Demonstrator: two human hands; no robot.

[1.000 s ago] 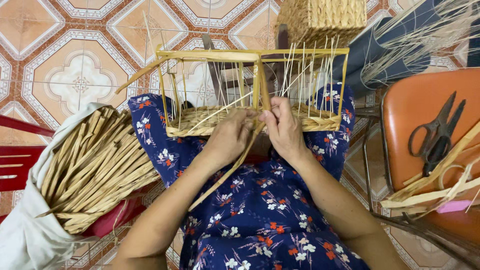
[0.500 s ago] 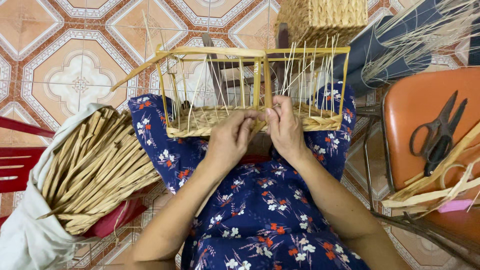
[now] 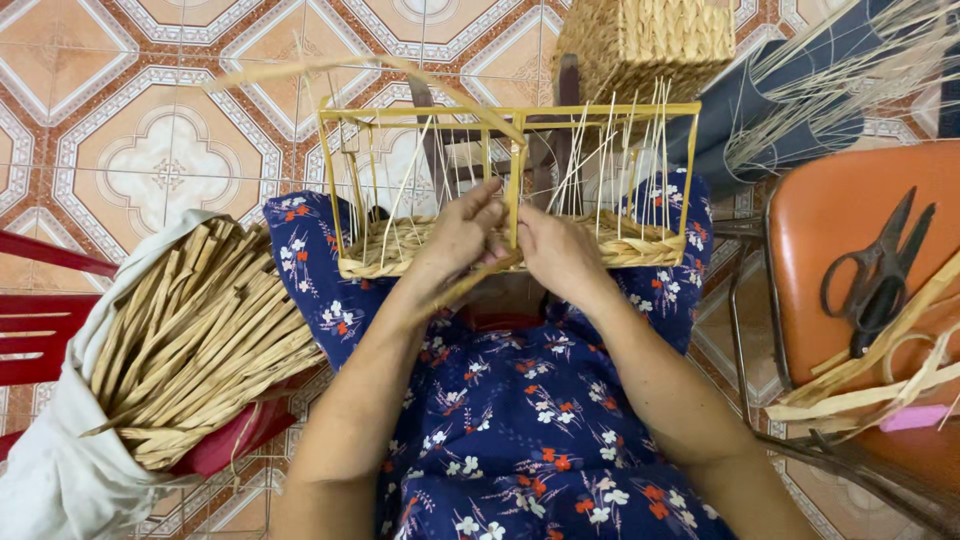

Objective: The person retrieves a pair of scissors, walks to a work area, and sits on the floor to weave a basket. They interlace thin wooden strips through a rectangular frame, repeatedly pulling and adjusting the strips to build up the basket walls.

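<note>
A person in a blue floral dress (image 3: 520, 440) is sitting over a patterned tile floor (image 3: 160, 150), working on a half-woven basket frame (image 3: 510, 180) that is resting on the lap. The frame's yellow rim bars are standing up above a low band of woven straw along its base, with thin upright stakes rising between them. The left hand (image 3: 460, 235) is closing its fingers on a flat straw strip (image 3: 470, 280) at the near side of the frame, beside the middle upright bar. The right hand (image 3: 560, 255) is pinching at the same spot just beside it, the two hands touching. A white cloth sack (image 3: 60, 470) is lying to the person's left, holding a bundle of cut straw strips (image 3: 200, 340). To the right, black scissors (image 3: 880, 275) are lying on an orange chair seat (image 3: 850, 210) among loose strips. A finished woven basket (image 3: 650, 40) is sitting beyond the frame.
</note>
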